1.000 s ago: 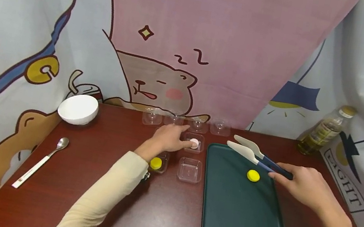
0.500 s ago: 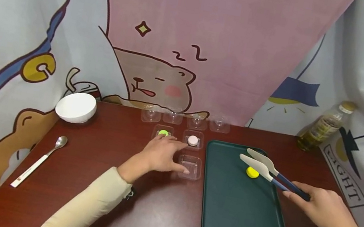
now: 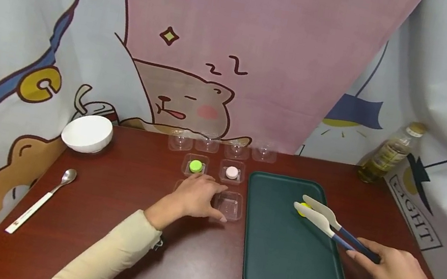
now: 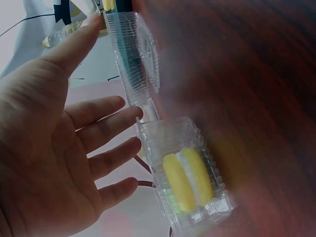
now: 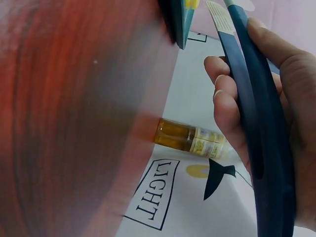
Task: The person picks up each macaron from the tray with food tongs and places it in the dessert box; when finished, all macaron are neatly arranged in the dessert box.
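Note:
My right hand (image 3: 399,275) grips tongs (image 3: 314,218) with pale tips and blue handles. Their tips are spread at a yellow macaron (image 3: 305,205) on the dark green tray (image 3: 285,270); whether they touch it I cannot tell. My left hand (image 3: 195,197) holds nothing, its fingers spread beside a clear plastic box (image 3: 230,207) with nothing in it. Another yellow macaron (image 4: 186,180) sits in a clear box in the left wrist view, hidden behind my left hand in the head view. Farther back, a green macaron (image 3: 195,166) and a pink macaron (image 3: 232,173) sit in their own boxes.
Several clear plastic lids (image 3: 180,141) line the back of the table. On the left are a white bowl (image 3: 87,134) and a spoon (image 3: 36,207). An oil bottle (image 3: 387,156) stands at the back right corner. Printed cloth surrounds the table.
My left hand has drawn back from the pink macaron's box toward the front boxes. The tongs have moved from above the tray's back edge to the yellow macaron.

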`<action>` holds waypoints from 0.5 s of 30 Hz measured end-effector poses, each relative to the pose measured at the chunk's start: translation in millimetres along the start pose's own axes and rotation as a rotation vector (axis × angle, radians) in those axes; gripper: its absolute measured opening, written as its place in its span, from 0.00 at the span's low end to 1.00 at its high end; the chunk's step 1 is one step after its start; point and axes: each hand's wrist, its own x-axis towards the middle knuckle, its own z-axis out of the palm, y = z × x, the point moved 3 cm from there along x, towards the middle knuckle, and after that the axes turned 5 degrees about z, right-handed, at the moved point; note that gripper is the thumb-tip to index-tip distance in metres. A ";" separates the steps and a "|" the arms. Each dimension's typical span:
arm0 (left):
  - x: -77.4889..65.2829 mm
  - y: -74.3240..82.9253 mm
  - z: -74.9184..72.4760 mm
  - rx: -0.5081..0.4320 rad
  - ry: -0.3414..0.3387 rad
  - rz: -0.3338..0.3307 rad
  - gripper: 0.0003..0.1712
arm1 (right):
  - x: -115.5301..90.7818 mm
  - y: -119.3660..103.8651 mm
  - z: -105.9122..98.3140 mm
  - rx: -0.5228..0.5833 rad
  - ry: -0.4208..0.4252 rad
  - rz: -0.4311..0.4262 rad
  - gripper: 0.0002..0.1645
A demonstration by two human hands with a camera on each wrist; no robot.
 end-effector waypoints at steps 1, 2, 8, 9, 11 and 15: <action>0.2 -0.2 0.9 0.002 0.001 0.001 0.49 | -0.7 0.5 0.4 0.003 -0.001 0.003 0.32; 0.5 -0.4 1.6 0.002 0.006 0.002 0.48 | -1.6 1.0 0.7 0.003 0.003 0.004 0.32; 1.1 -0.7 2.4 0.001 0.027 -0.007 0.45 | -5.0 6.4 2.4 -0.001 0.031 0.005 0.31; 1.2 -0.7 2.3 0.004 0.029 -0.007 0.45 | -5.4 7.0 3.1 0.000 0.029 0.008 0.31; 1.4 -1.0 2.4 0.013 0.028 -0.009 0.45 | -6.1 7.8 4.7 0.010 0.019 0.016 0.31; 2.1 -0.8 1.4 0.016 0.023 -0.009 0.45 | -6.2 8.5 7.7 0.028 -0.008 0.035 0.32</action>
